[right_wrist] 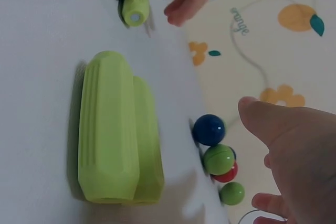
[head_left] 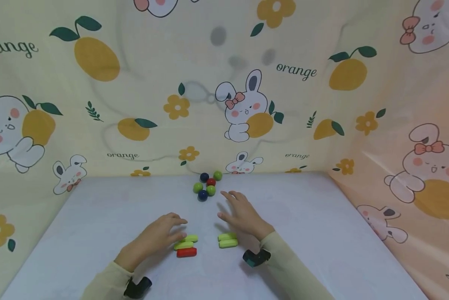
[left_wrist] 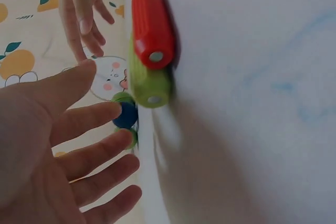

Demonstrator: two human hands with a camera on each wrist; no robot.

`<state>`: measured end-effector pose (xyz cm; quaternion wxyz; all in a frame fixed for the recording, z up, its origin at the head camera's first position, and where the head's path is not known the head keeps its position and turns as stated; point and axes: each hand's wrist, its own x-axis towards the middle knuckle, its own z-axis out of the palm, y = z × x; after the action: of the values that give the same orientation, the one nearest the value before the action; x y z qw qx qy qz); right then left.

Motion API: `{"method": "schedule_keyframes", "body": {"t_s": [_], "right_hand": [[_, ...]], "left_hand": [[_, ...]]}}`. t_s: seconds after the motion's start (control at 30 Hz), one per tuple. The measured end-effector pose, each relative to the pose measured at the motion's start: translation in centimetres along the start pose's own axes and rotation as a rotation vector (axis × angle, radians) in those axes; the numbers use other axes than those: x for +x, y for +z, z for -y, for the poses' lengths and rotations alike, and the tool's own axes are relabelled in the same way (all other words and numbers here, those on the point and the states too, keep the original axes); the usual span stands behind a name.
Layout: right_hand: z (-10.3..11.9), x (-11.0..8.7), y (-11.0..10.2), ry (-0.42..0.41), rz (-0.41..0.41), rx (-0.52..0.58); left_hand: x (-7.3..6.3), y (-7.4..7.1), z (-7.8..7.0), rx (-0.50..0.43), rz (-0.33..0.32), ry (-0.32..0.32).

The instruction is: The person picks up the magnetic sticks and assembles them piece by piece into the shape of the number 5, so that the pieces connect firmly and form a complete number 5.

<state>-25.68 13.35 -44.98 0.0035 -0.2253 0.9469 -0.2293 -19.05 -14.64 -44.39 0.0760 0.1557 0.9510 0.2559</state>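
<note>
Yellow-green rods (head_left: 228,243) and one red rod (head_left: 186,252), smooth and plastic-looking, lie on a white counter (head_left: 115,229) in the head view. Two green ones and the red sit together at left, two green at right; long axes run roughly left to right. A person's left hand (head_left: 153,238) hovers by the left group, its grip relaxed with fingers slightly bent. The right hand (head_left: 247,214) reaches out beyond the right pair, its grip spread. Farther back cluster glossy balls (head_left: 203,195) — blue, green and red — near a cloth backdrop (head_left: 153,62) printed with rabbits, fruit and "orange" in cursive.

Left wrist view: the left grip is spread wide, apart from the rods. The red rod is ribbed, its bevelled end and round silvery disc pointing toward the lower edge.

Right wrist view: two green rods lie side by side, upright in the picture — grooves run lengthwise, ends taper. The right thumb extends, apart from them; the other fingers are partly hidden.
</note>
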Motion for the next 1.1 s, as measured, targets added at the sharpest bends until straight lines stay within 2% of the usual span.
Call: {"method": "schedule_keyframes", "body": {"t_s": [0.17, 0.3, 0.5, 0.7, 0.93, 1.1], "right_hand": [[-0.1, 0.6, 0.3, -0.002, 0.018, 0.04], [-0.2, 1.3, 0.6, 0.011, 0.033, 0.064], [-0.2, 2.5, 1.1, 0.043, 0.066, 0.073], [-0.4, 3.7, 1.6, 0.064, 0.094, 0.11], [-0.1, 5.2, 1.7, 0.098, 0.1, 0.157], [0.0, 6.1, 1.9, 0.08, 0.092, 0.168]], "left_hand": [[0.3, 0.5, -0.1, -0.041, 0.072, -0.044], [0.4, 0.8, -0.2, -0.054, 0.099, -0.061], [0.4, 1.1, -0.4, -0.046, 0.087, -0.016], [0.6, 1.2, -0.2, -0.088, 0.09, 0.001], [0.6, 1.3, 0.3, -0.126, 0.076, 0.073], [0.9, 1.3, 0.3, -0.154, 0.072, 0.04]]}}
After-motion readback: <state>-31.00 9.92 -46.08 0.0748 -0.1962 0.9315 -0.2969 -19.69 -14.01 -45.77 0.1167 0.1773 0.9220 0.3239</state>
